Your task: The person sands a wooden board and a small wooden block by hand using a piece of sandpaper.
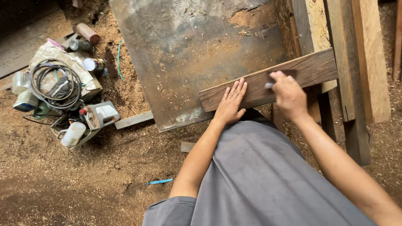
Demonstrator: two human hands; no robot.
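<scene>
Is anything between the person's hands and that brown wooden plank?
Nothing visible. The left hand lies flat, directly on the brown wooden plank. The right hand presses a small dark block onto the plank, so only that block sits between them.

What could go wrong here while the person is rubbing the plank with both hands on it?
The plank lies across a metal sheet and stacked timber, so it might shift under pressure. The left hand rests flat on rough wood, where splinters are possible. The right hand grips a small dark block near the edge and could slip off.
</scene>
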